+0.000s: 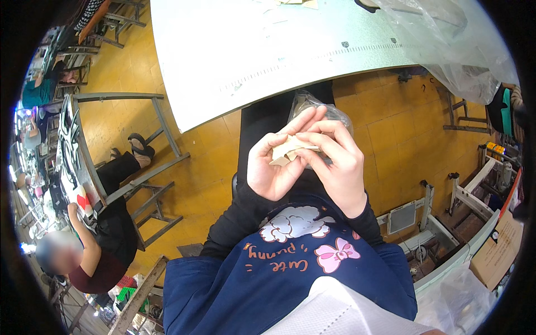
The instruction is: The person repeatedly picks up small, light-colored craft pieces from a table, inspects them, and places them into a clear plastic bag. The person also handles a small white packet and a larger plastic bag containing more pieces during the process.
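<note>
Above my lap, my two hands meet around several small, flat cream pieces (287, 149) with straight edges. What they are made of I cannot tell. My left hand (271, 176) is cupped under them, its fingers reaching up behind. From the other side, my right hand (341, 159) grips the same pieces between thumb and fingers. A clear plastic bag (301, 102) lies on my lap just beyond the hands, partly hidden by them.
A white table (223, 61) with ruler-like markings stands ahead, more cream scraps (296, 3) at its far edge. Clear plastic sheeting (446, 42) drapes its right side. At left, a person (92, 245) sits by a metal-framed workbench (106, 192). A cardboard box (497, 248) is at right.
</note>
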`<state>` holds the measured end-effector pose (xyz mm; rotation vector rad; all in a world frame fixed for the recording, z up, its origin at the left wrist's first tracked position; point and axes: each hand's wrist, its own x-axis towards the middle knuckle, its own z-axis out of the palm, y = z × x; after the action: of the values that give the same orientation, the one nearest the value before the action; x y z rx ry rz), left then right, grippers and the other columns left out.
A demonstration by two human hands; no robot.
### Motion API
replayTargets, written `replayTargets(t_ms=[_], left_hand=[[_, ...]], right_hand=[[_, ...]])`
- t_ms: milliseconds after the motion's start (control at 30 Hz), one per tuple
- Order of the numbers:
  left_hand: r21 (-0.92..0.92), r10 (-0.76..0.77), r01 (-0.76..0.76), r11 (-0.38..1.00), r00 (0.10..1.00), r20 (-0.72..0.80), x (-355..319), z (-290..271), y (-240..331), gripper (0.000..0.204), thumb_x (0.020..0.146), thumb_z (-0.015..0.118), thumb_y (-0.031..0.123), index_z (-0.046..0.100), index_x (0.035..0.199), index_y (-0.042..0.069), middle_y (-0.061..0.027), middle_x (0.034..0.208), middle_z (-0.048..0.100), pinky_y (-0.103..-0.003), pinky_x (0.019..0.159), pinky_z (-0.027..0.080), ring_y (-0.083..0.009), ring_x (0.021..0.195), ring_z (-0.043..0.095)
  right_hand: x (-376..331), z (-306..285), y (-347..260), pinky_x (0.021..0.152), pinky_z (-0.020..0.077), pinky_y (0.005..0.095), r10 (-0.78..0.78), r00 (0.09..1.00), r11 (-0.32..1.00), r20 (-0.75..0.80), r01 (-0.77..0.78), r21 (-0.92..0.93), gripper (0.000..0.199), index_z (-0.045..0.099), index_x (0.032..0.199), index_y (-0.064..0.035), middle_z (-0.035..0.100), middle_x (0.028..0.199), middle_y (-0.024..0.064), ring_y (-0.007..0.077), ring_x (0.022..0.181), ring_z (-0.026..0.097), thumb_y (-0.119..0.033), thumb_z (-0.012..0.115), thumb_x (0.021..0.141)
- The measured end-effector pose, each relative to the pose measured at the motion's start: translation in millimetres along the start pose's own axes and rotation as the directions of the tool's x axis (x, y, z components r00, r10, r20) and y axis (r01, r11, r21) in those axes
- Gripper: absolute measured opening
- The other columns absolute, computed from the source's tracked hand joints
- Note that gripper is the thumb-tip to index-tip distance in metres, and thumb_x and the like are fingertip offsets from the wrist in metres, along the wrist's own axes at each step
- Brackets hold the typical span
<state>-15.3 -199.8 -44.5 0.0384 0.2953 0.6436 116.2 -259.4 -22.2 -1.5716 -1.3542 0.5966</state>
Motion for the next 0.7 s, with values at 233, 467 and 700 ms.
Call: replayTargets(t_ms=[233,467,700], left_hand=[[-0.091,-0.044,0.039,0.995,0.997,-0.059,-2.4,-1.7,0.5,0.06,0.095,0.039,0.018,0.032,0.15,-0.005,-0.0173,0.157,0.034,-0.035,0.111,0.042,-0.0244,0.138,0.044],[-0.287,0.022,-0.019,0.958,1.0,0.007,-1.4,-5.7,9.7,0.06,0.095,0.038,0.013,0.027,0.151,-0.006,-0.0189,0.16,0.025,-0.045,0.12,0.03,-0.0309,0.149,0.024],[-0.146,0.083,-0.085,0.986,0.996,-0.02,-2.5,-3.6,21.9,0.06,0.096,0.037,0.015,0.027,0.151,-0.006,-0.018,0.16,0.026,-0.041,0.122,0.026,-0.0291,0.15,0.022]], right_hand=[[2.2,-8.3,5.2,0.074,0.0559,0.0326,-0.047,0.999,0.998,-0.02,0.047,0.031,0.017,0.073,0.096,-0.0015,0.067,0.093,0.0086,0.0239,0.085,0.068,0.001,0.074,0.079],[-2.7,-21.1,6.1,0.068,0.0539,0.0291,0.014,0.996,0.998,-0.089,-0.009,0.058,0.019,0.074,0.096,-0.0016,0.068,0.091,0.0091,0.0209,0.08,0.067,0.002,0.076,0.077],[-1.3,-25.2,6.6,0.082,0.0512,0.0368,-0.045,0.999,0.965,0.005,0.045,-0.258,0.041,0.071,0.112,-0.0057,0.062,0.108,0.0092,0.0273,0.096,0.059,-0.007,0.081,0.072]])
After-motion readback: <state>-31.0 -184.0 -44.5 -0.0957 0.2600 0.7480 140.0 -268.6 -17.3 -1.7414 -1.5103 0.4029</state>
